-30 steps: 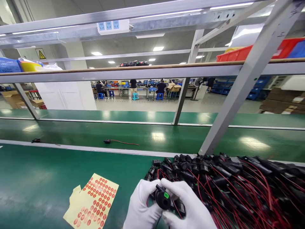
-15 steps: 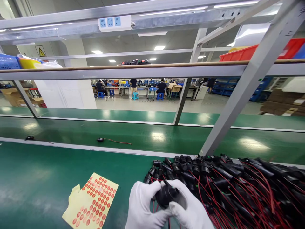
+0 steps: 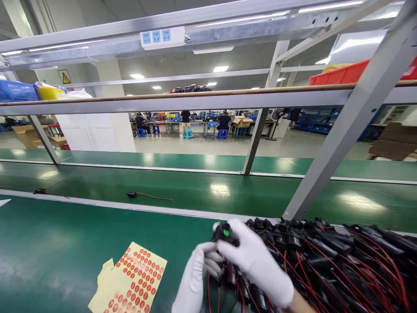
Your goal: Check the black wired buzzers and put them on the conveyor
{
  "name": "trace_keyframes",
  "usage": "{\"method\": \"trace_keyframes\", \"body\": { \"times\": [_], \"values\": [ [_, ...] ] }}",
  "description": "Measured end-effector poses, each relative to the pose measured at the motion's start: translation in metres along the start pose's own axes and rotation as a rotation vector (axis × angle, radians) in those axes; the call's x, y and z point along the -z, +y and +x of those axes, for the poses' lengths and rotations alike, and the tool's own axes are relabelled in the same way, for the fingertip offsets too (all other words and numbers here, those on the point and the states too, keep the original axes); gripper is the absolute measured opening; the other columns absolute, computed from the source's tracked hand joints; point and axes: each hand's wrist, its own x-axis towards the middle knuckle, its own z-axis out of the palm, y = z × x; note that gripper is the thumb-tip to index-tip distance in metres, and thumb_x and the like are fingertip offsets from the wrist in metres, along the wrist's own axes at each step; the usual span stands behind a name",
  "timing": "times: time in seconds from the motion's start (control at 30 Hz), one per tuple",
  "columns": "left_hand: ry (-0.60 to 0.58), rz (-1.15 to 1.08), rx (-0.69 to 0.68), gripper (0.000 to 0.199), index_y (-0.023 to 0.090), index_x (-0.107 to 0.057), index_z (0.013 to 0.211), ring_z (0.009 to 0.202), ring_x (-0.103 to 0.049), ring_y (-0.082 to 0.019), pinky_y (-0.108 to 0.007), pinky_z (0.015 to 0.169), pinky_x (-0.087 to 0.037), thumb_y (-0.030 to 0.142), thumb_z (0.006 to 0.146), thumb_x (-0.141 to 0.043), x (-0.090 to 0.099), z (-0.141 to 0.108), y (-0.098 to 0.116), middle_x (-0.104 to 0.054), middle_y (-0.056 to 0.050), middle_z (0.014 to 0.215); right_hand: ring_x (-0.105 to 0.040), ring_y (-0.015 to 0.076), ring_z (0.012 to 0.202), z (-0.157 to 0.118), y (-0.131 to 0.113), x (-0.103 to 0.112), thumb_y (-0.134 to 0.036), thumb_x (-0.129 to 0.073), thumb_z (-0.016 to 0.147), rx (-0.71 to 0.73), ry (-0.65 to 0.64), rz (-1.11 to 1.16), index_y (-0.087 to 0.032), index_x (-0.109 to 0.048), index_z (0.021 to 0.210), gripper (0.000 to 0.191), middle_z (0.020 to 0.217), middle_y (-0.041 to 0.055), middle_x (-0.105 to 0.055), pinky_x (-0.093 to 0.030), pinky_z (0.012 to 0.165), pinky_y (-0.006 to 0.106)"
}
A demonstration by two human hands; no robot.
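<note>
My right hand [image 3: 243, 248], in a white glove, has its fingers closed on a black cylindrical part [image 3: 224, 231] with a green spot on its upward face. This part is at the left end of a pile of similar black parts [image 3: 312, 245] with red and black wires. Just below and to its left is my left hand [image 3: 198, 269], also gloved, its fingers curved and apart. Motion smears those fingertips, and whether they touch the parts behind is unclear. A yellowish sheet of red oval stickers [image 3: 138, 278] lies to the left on the green work surface [image 3: 65, 243].
Two black wired parts, one near the middle [image 3: 132, 194] and one at left [image 3: 39, 191], lie on the green strip beyond the pale edge [image 3: 114, 206]. A slanted metal post [image 3: 342, 113] rises behind the pile. Overhead runs a shelf [image 3: 202, 102] carrying baskets. People sit and stand far back.
The black part has moved up and slightly left, out of a two-handed hold into my right hand. Its green spot now shows. My left hand has come away lower. The view has shifted slightly.
</note>
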Motion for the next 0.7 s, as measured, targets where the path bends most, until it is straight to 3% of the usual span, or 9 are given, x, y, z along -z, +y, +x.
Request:
{"method": "trace_keyframes", "body": {
  "times": [0.07,0.13,0.2,0.23,0.27,0.37,0.47,0.57,0.7],
  "values": [
    [0.18,0.197,-0.091,0.066,0.016,-0.07,0.115,0.088,-0.063,-0.022,-0.037,0.087,-0.049,0.073,0.088,-0.049,0.02,0.012,-0.003,-0.07,-0.011,0.1,-0.065,0.0255,0.097,0.053,0.014,0.018,-0.028,-0.063,0.086,0.027,0.089,-0.141,-0.014,-0.071,0.099,0.022,0.101,0.0116,-0.071,-0.05,0.084,0.034],
    [0.322,0.275,-0.104,0.07,0.016,-0.07,0.11,0.086,-0.062,-0.022,-0.037,0.086,-0.049,0.077,0.081,-0.053,0.04,0.025,-0.011,-0.069,-0.01,0.097,-0.065,0.0231,0.102,0.106,0.032,0.022,-0.031,-0.055,0.094,0.049,0.076,-0.223,-0.008,-0.072,0.104,0.031,0.114,0.0137,-0.069,-0.048,0.087,0.034],
    [0.368,0.269,-0.076,0.072,0.014,-0.071,0.106,0.083,-0.063,-0.022,-0.037,0.085,-0.05,0.079,0.076,-0.058,0.056,0.037,-0.023,-0.069,-0.01,0.093,-0.065,0.0151,0.1,0.148,0.051,0.009,-0.028,-0.017,0.106,0.065,0.018,-0.279,0.002,-0.069,0.103,0.06,0.123,0.0067,-0.062,-0.045,0.088,0.03],
    [0.371,0.257,-0.061,0.071,0.014,-0.071,0.105,0.083,-0.063,-0.022,-0.037,0.084,-0.05,0.077,0.075,-0.06,0.062,0.043,-0.03,-0.069,-0.01,0.093,-0.065,0.0139,0.101,0.162,0.059,-0.003,-0.021,-0.008,0.108,0.071,-0.018,-0.299,0.004,-0.067,0.106,0.064,0.123,0.0069,-0.061,-0.045,0.089,0.031],
    [0.373,0.247,-0.043,0.069,0.014,-0.071,0.103,0.082,-0.064,-0.022,-0.036,0.083,-0.051,0.076,0.073,-0.064,0.067,0.05,-0.037,-0.07,-0.01,0.091,-0.066,0.0141,0.1,0.173,0.066,-0.018,-0.024,-0.016,0.11,0.069,-0.048,-0.315,-0.001,-0.067,0.11,0.055,0.122,0.0061,-0.061,-0.048,0.09,0.032],
    [0.385,0.211,0.044,0.061,0.016,-0.071,0.088,0.064,-0.062,-0.019,-0.034,0.067,-0.051,0.072,0.065,-0.071,0.077,0.069,-0.052,-0.067,-0.006,0.075,-0.068,0.0192,0.098,0.186,0.082,-0.062,-0.031,-0.053,0.104,0.061,-0.137,-0.34,-0.013,-0.063,0.119,0.026,0.119,0.0068,-0.065,-0.056,0.086,0.037],
    [0.393,0.179,0.118,0.052,0.017,-0.067,0.075,0.049,-0.054,-0.015,-0.031,0.053,-0.045,0.067,0.065,-0.073,0.083,0.084,-0.058,-0.061,-0.002,0.061,-0.067,0.0216,0.1,0.186,0.093,-0.092,-0.032,-0.065,0.098,0.05,-0.213,-0.351,-0.019,-0.063,0.121,0.027,0.12,0.0076,-0.066,-0.059,0.084,0.04],
    [0.394,0.159,0.122,0.048,0.017,-0.066,0.074,0.051,-0.055,-0.014,-0.03,0.055,-0.045,0.064,0.067,-0.073,0.085,0.086,-0.059,-0.063,-0.003,0.063,-0.067,0.0221,0.102,0.183,0.098,-0.105,-0.033,-0.062,0.099,0.036,-0.272,-0.36,-0.016,-0.063,0.122,0.028,0.122,0.0077,-0.065,-0.058,0.086,0.041],
    [0.393,0.16,0.073,0.055,0.016,-0.071,0.083,0.06,-0.061,-0.017,-0.032,0.062,-0.049,0.068,0.066,-0.073,0.082,0.072,-0.054,-0.067,-0.006,0.07,-0.067,0.0239,0.103,0.175,0.094,-0.104,-0.032,-0.064,0.098,-0.005,-0.332,-0.374,-0.016,-0.062,0.123,0.03,0.122,0.0075,-0.065,-0.058,0.087,0.043]
  ]
}}
